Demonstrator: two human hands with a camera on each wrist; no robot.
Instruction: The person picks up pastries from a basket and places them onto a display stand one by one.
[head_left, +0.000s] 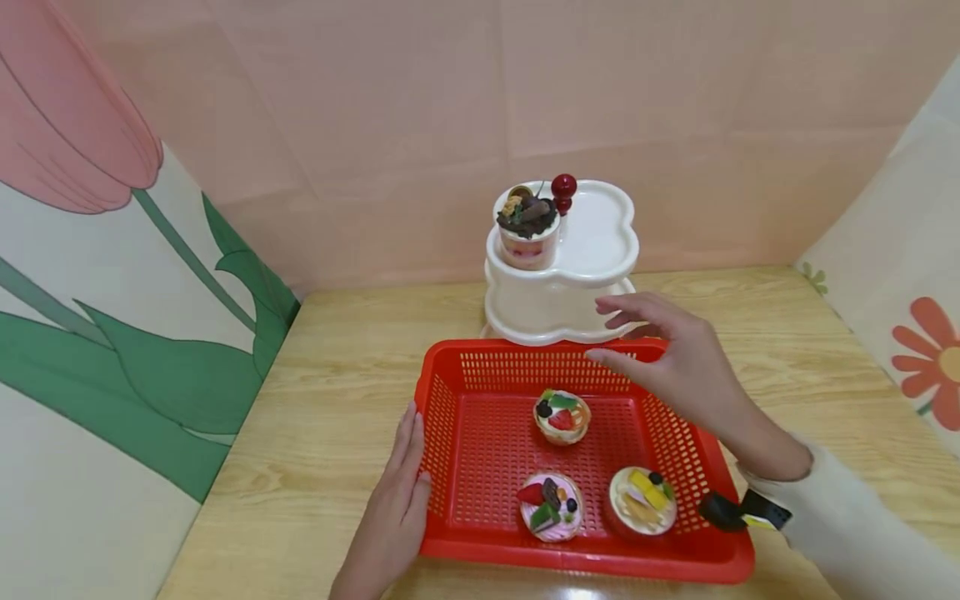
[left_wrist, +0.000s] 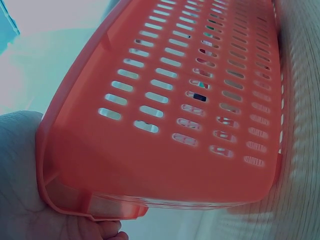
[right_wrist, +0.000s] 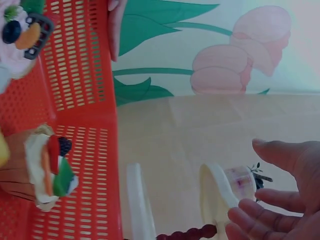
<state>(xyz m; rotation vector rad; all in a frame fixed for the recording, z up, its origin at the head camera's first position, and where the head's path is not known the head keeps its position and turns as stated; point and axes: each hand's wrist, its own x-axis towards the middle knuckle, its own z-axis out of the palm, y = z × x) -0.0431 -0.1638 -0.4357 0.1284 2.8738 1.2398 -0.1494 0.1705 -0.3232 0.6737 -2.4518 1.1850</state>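
Note:
My left hand (head_left: pixel 392 508) lies along the left side of a red plastic basket (head_left: pixel 588 560), fingers straight and touching its rim. Over the basket's back right corner, my right hand (head_left: pixel 675 350) hovers with thumb and fingers spread apart, holding nothing. Inside the basket are a fruit tart (head_left: pixel 561 418), a pink-cream tart (head_left: pixel 551 508) and a cream cup with yellow fruit pieces (head_left: pixel 641 502). Behind it rises a white two-tier stand (head_left: pixel 600 225) with a red beaded knob (head_left: pixel 564 187). A chocolate-topped dessert cup (head_left: pixel 528 229) sits at the left of its upper tier.
The basket and stand share a wood-grain table (head_left: pixel 352 367). A pink backdrop (head_left: pixel 360 125) closes off the far side, with flower-printed panels (head_left: pixel 180 358) at left and right. The lower tier (head_left: pixel 547 308) of the stand is partly behind the basket's back rim.

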